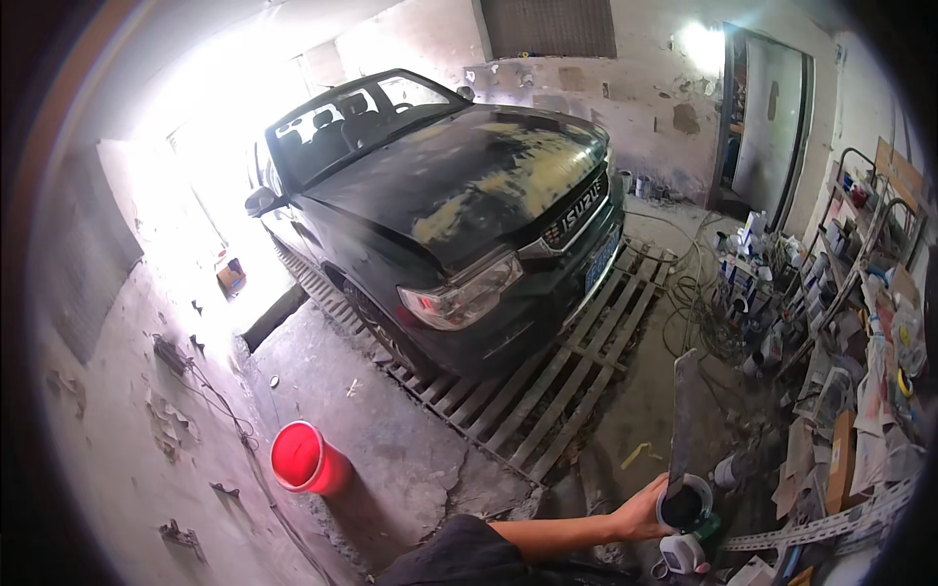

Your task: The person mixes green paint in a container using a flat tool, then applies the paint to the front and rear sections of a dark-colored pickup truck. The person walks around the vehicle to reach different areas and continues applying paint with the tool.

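Observation:
My left arm comes in from the lower edge under a dark sleeve and reaches to the right. At its end my left hand [642, 508] is closed round a small, light-rimmed cup [700, 482] with something dark inside. A long, flat, greyish strip [684, 410] stands upright at the cup, its lower end at or in the opening; whether it is a stirring stick or a blade I cannot tell. Just below the cup is a white-grey object [681, 554] with a green part [705, 528] beside it, their kind unclear. My right hand does not show.
A dark pickup [391, 166] with yellowish patches on its hood stands ahead over a slatted floor grating [547, 415]. A red bucket [311, 459] stands at left. Cans [747, 259], hoses [689, 293] and a cluttered shelf rack [831, 264] crowd the right, by a doorway [767, 117].

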Available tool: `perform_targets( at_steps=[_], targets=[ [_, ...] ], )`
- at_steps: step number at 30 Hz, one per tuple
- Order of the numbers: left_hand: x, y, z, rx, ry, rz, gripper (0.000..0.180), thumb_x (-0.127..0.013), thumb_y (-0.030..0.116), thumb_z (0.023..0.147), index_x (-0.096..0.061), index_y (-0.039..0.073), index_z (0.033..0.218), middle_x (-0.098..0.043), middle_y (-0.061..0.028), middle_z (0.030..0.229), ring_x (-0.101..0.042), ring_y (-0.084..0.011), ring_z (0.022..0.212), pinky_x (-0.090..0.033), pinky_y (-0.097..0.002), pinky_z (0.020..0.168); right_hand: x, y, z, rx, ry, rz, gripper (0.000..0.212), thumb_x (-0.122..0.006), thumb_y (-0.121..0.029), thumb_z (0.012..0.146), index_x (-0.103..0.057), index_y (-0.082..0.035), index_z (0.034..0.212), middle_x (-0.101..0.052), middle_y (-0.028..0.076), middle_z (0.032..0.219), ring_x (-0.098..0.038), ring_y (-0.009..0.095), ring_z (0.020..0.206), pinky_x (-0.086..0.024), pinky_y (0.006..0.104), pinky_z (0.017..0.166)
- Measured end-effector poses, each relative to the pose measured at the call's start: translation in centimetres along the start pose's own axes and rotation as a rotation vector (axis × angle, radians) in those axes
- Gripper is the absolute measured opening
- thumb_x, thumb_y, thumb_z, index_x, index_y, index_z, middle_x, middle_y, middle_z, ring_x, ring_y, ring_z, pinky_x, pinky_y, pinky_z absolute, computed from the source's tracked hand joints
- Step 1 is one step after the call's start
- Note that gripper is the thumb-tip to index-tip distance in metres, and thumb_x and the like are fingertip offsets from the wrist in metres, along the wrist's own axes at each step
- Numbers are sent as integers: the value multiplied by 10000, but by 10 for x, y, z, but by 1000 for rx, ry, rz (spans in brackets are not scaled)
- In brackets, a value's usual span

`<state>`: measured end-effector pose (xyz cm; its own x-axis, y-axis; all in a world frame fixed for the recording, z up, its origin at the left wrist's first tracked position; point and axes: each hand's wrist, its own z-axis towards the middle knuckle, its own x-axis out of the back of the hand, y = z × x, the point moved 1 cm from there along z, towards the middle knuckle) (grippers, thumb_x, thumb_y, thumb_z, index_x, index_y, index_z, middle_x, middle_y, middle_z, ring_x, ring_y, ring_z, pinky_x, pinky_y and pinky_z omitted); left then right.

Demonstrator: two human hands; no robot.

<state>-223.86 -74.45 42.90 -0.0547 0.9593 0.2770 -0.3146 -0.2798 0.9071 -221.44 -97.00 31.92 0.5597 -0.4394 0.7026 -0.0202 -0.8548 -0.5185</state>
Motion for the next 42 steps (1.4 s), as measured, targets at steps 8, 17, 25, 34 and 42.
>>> perform_targets(
  at_steps=[8, 17, 25, 34, 42],
  targets=[
    [5, 6, 5, 26, 19, -15, 904, -809, 178, 685, -361, 25, 1455, -342, -192, 1501, -294, -380, 1420, -259, -412, 1188, 2, 3, 1, -31, -29, -39, 702, -631, -158, 827, -328, 34, 1430, -640, 295, 1128, -634, 440, 1035, -514, 493, 864],
    [-2, 9, 10, -9, 20, -23, 922, -805, 149, 667, -348, 32, 1460, -397, -186, 1455, -341, -363, 1401, -268, -413, 1179, -29, 100, -67, -326, -12, -88, 677, -628, -147, 833, -342, 30, 1420, -645, 294, 1121, -637, 441, 1034, -517, 495, 862],
    [1, 8, 25, 64, -68, 58, 756, -768, 50, 613, -483, 42, 1313, -571, -119, 1232, -559, -271, 1181, -431, -406, 1035, -79, 212, -246, -610, -158, -106, 655, -625, -138, 839, -353, 27, 1412, -649, 293, 1114, -639, 442, 1033, -520, 497, 860],
    [-69, 13, 46, -80, -205, -172, 775, -797, 146, 671, -448, 8, 1349, -518, -174, 1311, -500, -326, 1245, -358, -426, 1096, 55, 144, -310, -418, 169, -101, 954, -659, -174, 825, -73, -98, 1574, -525, 329, 1336, -555, 468, 1184, -453, 481, 1004],
    [-119, 33, 50, -78, -393, -357, 823, -839, 135, 645, -444, 25, 1358, -497, -203, 1342, -482, -373, 1261, -385, -453, 1075, 235, -16, -340, -441, 623, -351, 1027, -732, -651, 710, -384, -73, 1484, -654, 252, 1094, -609, 443, 978, -457, 502, 874]
  ],
)
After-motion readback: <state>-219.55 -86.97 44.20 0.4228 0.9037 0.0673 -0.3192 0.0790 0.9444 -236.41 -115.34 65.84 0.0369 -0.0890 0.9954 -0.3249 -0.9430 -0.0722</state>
